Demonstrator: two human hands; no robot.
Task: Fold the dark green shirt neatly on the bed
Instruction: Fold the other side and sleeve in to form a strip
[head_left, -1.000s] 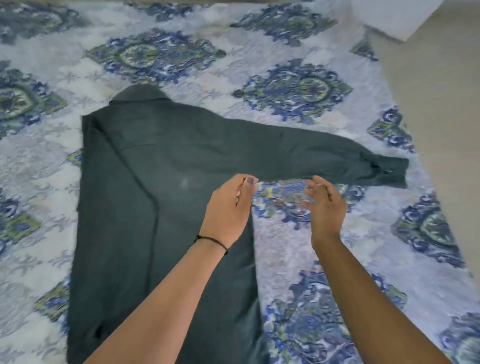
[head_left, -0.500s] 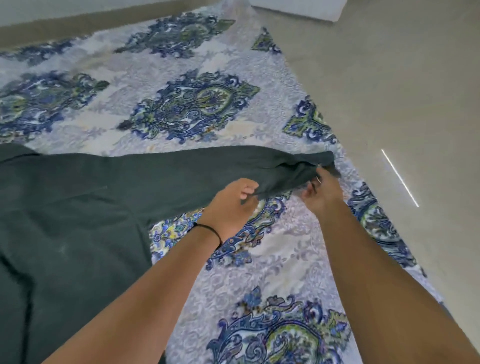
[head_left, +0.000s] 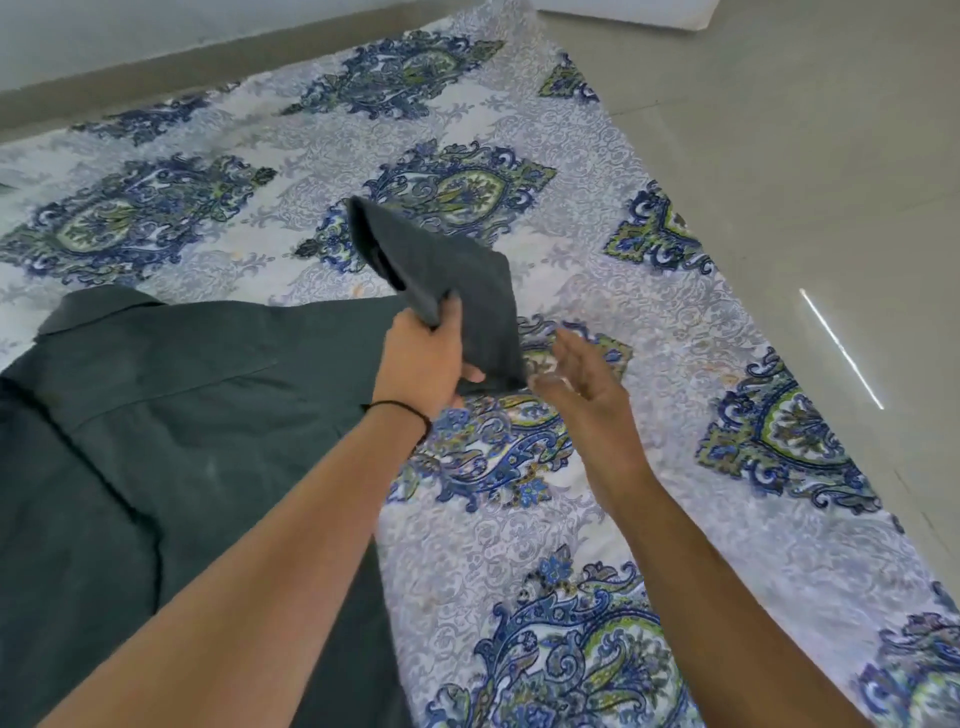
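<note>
The dark green shirt (head_left: 171, 426) lies flat on the patterned bed (head_left: 649, 499), its collar at the upper left. Its right sleeve (head_left: 452, 280) is lifted off the bed and bent back, with the cuff end pointing up and to the left. My left hand (head_left: 423, 358), a black band on its wrist, is shut on that sleeve. Just right of the sleeve, my right hand (head_left: 582, 384) is open with fingers spread and holds nothing.
The bed sheet is white and grey with blue and green medallions. The bed's right edge (head_left: 810, 374) runs diagonally beside a beige tiled floor (head_left: 810, 135). A white object (head_left: 628, 13) sits at the top edge, and a wall base runs along the top left.
The sleeve lay stretched out with both hands at its cuff end. Now my left hand has lifted it and swung it back toward the shirt body. My right hand has let go.
</note>
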